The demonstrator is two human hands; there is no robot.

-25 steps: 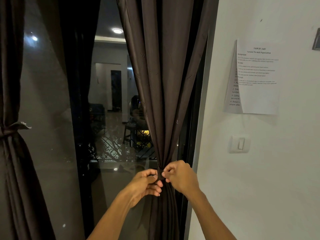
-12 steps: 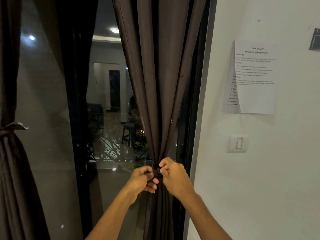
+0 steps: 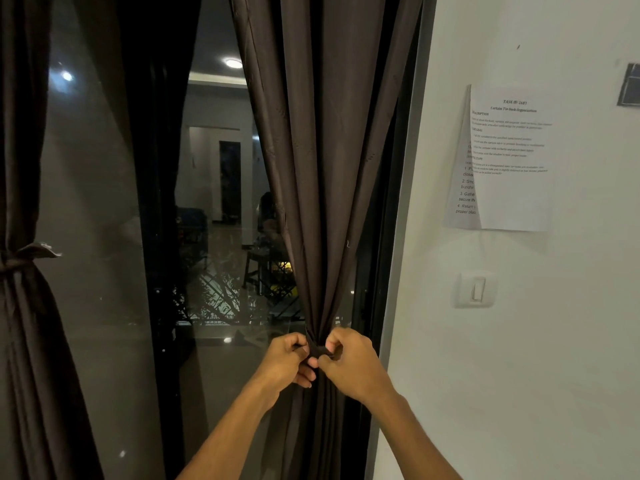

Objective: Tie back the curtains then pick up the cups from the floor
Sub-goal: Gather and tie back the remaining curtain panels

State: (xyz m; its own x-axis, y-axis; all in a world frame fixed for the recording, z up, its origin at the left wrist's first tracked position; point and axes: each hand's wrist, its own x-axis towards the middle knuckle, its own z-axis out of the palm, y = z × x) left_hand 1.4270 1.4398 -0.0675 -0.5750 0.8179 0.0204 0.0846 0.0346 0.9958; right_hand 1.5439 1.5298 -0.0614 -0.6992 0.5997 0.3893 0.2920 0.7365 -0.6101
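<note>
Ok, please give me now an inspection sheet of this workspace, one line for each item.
Surface: floor not in view.
Job's things: right curtain gathered at a dark tie; left curtain already tied; cups not seen.
Clutter: nothing seen.
Hands: left hand and right hand both pinch the tie, fingers curled.
Cables: nothing seen.
Surroundings: glass door, white wall with paper sheets and light switch.

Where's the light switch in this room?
The light switch is on the white wall at the right of the head view, below the paper sheets and right of the dark curtain.
</note>
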